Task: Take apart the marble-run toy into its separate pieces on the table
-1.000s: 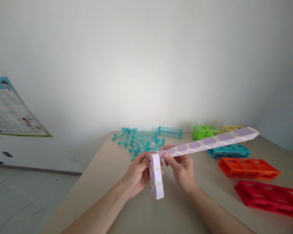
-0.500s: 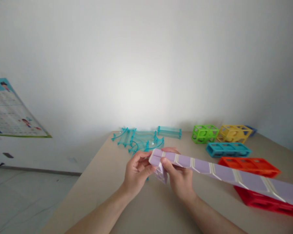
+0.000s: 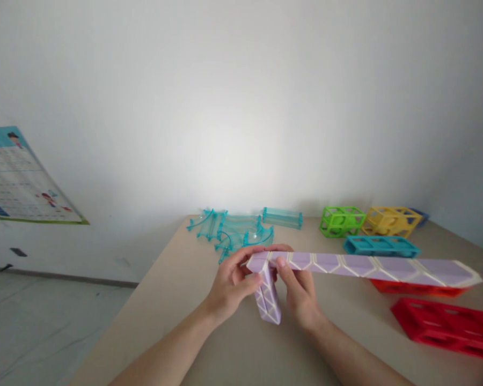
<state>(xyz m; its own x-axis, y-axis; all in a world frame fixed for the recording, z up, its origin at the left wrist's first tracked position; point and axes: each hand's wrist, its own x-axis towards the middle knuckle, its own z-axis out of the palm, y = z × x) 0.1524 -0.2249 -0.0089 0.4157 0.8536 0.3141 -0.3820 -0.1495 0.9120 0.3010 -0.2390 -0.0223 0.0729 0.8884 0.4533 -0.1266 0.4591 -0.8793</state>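
Observation:
A purple snake puzzle (image 3: 358, 265) with pale seams is held above the table in both hands. Its long straight run points to the right, and a short folded section hangs down from the left end. My left hand (image 3: 235, 284) is closed around the corner where the two sections meet, its thumb on the short section. Just right of that corner, my right hand (image 3: 300, 289) grips the long run, with the thumb on the near face. Some fingers of both hands are hidden behind the puzzle.
Translucent teal track pieces (image 3: 241, 228) lie at the table's back left. To the right stand a green frame block (image 3: 342, 221), a yellow one (image 3: 390, 221), a blue one (image 3: 380, 246), an orange one (image 3: 421, 288) and a red one (image 3: 446, 327). A poster (image 3: 28, 177) hangs on the wall.
The long run's far right end has swung up and is fully in view, uncovering more of the red block. The short section now hangs lower and shows more of its face.

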